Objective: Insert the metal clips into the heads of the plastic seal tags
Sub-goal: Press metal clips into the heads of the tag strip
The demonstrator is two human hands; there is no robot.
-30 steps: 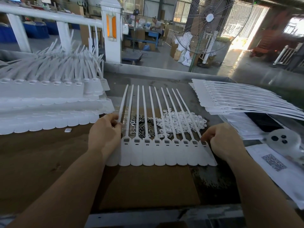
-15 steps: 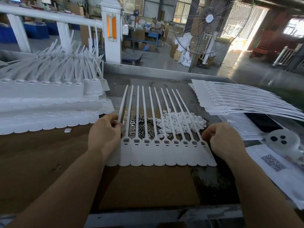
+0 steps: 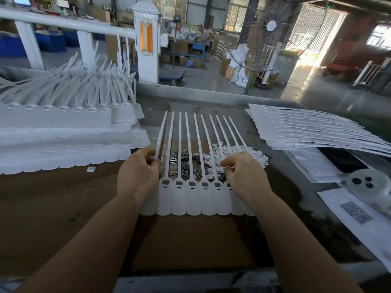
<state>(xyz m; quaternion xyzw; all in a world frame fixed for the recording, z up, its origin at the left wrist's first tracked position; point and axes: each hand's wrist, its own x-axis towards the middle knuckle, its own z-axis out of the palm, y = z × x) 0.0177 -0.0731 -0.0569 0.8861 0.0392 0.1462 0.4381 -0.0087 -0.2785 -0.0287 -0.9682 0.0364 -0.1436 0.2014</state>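
Observation:
A joined strip of white plastic seal tags (image 3: 191,197) lies flat on the brown table, heads in a row and thin tails pointing away from me. Behind the heads, under the tails, lies a heap of small metal clips (image 3: 187,166), with a heap of small white plastic caps (image 3: 234,154) to its right. My left hand (image 3: 137,176) rests on the strip's left end and pinches the leftmost tail. My right hand (image 3: 245,175) hovers over the right-hand heads with fingers curled, fingertips pinched together; what they pinch is hidden.
A tall stack of tag strips (image 3: 63,132) fills the left of the table. A flatter stack of tag strips (image 3: 306,132) lies at the right. Papers with a printed code (image 3: 357,212) and a round white device (image 3: 368,182) sit near the right edge. A small white cap (image 3: 91,169) lies loose.
My right hand has moved left from the strip's right end to over the right-hand heads. My left hand has stayed at the left end.

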